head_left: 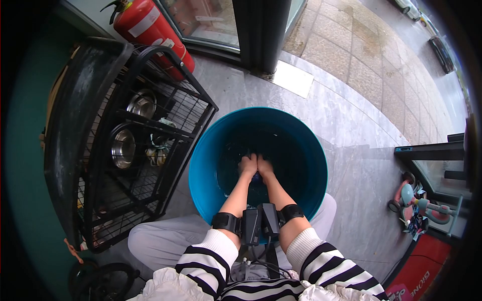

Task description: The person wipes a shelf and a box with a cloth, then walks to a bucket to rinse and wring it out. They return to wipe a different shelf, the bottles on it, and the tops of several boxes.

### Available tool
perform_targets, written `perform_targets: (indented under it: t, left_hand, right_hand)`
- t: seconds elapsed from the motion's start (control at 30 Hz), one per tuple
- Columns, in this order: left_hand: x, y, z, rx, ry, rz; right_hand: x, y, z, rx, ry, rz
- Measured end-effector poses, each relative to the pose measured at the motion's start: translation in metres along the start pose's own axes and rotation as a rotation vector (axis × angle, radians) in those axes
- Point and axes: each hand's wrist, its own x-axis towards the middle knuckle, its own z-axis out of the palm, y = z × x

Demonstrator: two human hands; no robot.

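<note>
A large teal bucket (197,173) stands on the floor between my knees. Both forearms reach down into it, wrists side by side. My left hand (247,165) is curled closed, its fingertips lost in the dark interior. Pressed against it, my right hand (264,166) is also closed and slightly blurred. Between and below the hands shows a small dark blue or purple patch (256,177), too dim to name. The inside looks dark, with a few light specks that may be water or foam.
To the left stands a black wire cage (165,200) with metal bowls (123,148) in it. Behind it hangs a red fire extinguisher (150,30). A glass door frame (263,35) opens onto paving. At right are a child's scooter (409,198) and a red box (422,266).
</note>
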Motion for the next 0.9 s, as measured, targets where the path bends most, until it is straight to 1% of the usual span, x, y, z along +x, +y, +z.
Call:
perform_targets:
  t: [0.07, 0.2, 0.3, 0.37, 0.4, 0.47, 0.5, 0.6, 0.63, 0.67, 0.7, 0.73, 0.77, 0.8, 0.83, 0.87, 0.9]
  left_hand:
    - [-0.005, 0.004, -0.007, 0.089, -0.005, -0.011]
    - [-0.005, 0.003, -0.011, 0.099, -0.036, 0.039]
    - [-0.008, 0.006, -0.014, 0.175, -0.031, 0.051]
    - [-0.01, 0.009, -0.018, 0.267, -0.069, 0.074]
    - [-0.007, 0.005, -0.018, 0.266, -0.07, 0.074]
    - [0.008, -0.01, -0.013, 0.491, -0.197, 0.159]
    - [0.014, -0.018, -0.009, 0.492, -0.197, 0.159]
    - [0.007, -0.016, -0.014, 0.33, -0.393, -0.251]
    - [0.005, -0.014, -0.016, 0.33, -0.394, -0.252]
    - [0.003, -0.014, -0.019, 0.274, -0.497, -0.398]
    - [0.003, -0.015, -0.02, 0.216, -0.6, -0.544]
    - [0.002, -0.015, -0.018, 0.216, -0.6, -0.545]
    - [0.0, -0.015, -0.016, 0.052, -0.619, -0.6]
    - [0.0, -0.015, -0.014, -0.113, -0.635, -0.653]
    - [0.004, -0.018, -0.009, -0.113, -0.635, -0.653]
    - [0.01, -0.022, -0.002, -0.184, -0.614, -0.581]
    - [0.016, -0.026, 0.006, -0.255, -0.591, -0.509]
  right_hand:
    - [-0.009, -0.005, -0.005, -0.063, 0.112, -0.019]
    - [-0.004, -0.002, -0.006, -0.03, 0.089, 0.007]
    - [-0.005, 0.002, -0.004, 0.027, 0.094, 0.0]
    - [-0.006, 0.002, -0.003, -0.066, 0.132, -0.05]
    - [-0.007, 0.002, -0.003, -0.067, 0.133, -0.05]
    - [-0.017, -0.005, -0.004, -0.319, 0.171, -0.12]
    - [-0.021, -0.009, -0.006, -0.318, 0.172, -0.12]
    - [-0.025, -0.017, -0.009, -0.354, 0.169, -0.178]
    - [-0.021, -0.017, -0.008, -0.3, 0.187, -0.228]
    - [-0.018, -0.015, -0.007, -0.244, 0.206, -0.278]
    - [-0.013, -0.011, -0.005, -0.245, 0.205, -0.276]
    - [-0.009, -0.009, -0.004, -0.184, 0.215, -0.347]
    - [-0.006, -0.007, -0.002, -0.122, 0.224, -0.419]
    - [-0.002, -0.005, -0.001, -0.122, 0.224, -0.419]
    - [-0.002, -0.006, -0.001, -0.052, 0.167, -0.339]
    - [-0.001, -0.006, -0.002, 0.018, 0.111, -0.259]
    - [0.0, -0.004, -0.002, 0.017, 0.113, -0.258]
